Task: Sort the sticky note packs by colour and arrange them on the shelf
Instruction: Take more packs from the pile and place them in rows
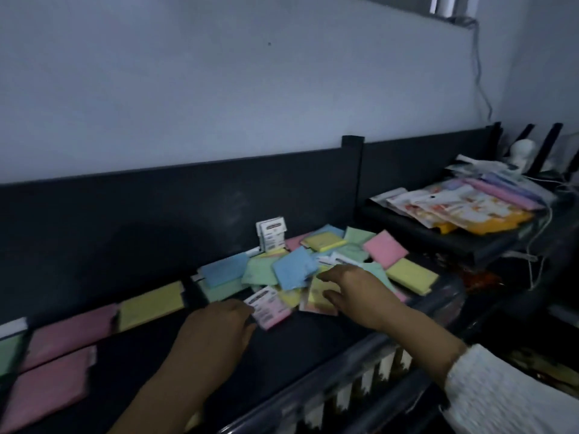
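- left hand (pixel 219 321): grip curled down at the near edge of a pink pack (pixel 272 310) w/ a white label. It's touching, but can't tell if it's actually pinched bc the fingers are hidden behind the knuckles
- right hand (pixel 354 292): grip apart, fingers spread loose over a loose yellow pack (pixel 321 297) at the front of the pile (pixel 294 267), holding nothing afaict
- imo take one pack per hand and lift clear, don't drag. The pile overlaps, so neighbours will prob slide
- pink prob goes left w/ the pink row (pixel 69 330), yellow beside the sorted yellow pack (pixel 150 305), both along the back panel (pixel 156 214)
- shelf (pixel 313 349) is dark and the light's dim, so green vs blue is easy to mix up
- room: pale wall (pixel 219 73), cable (pixel 479 73) hanging down it, paper packets (pixel 454 208) stacked off to the right
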`<state>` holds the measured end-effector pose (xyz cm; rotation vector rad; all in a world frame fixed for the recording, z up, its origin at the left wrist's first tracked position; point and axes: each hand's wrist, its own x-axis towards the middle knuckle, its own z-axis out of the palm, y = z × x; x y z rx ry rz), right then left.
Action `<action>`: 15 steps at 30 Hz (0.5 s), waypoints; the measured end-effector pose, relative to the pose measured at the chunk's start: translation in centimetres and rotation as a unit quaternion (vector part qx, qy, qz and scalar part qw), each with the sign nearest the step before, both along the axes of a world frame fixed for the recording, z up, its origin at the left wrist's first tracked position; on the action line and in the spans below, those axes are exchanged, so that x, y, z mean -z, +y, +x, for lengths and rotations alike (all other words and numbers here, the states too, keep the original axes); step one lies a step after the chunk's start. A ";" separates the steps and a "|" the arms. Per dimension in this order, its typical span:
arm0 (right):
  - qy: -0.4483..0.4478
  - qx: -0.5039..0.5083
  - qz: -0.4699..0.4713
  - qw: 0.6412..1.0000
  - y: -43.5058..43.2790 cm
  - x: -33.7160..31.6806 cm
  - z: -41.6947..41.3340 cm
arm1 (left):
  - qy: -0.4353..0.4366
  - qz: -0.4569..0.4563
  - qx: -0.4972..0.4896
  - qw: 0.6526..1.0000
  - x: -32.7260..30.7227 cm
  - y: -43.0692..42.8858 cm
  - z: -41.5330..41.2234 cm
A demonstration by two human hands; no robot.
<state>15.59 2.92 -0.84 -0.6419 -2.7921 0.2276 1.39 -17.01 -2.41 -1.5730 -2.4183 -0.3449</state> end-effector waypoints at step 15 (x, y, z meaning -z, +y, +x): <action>0.048 0.006 -0.029 0.998 14.1 0.3 3.2 | -0.032 0.050 -0.009 0.998 -1.8 14.6 3.6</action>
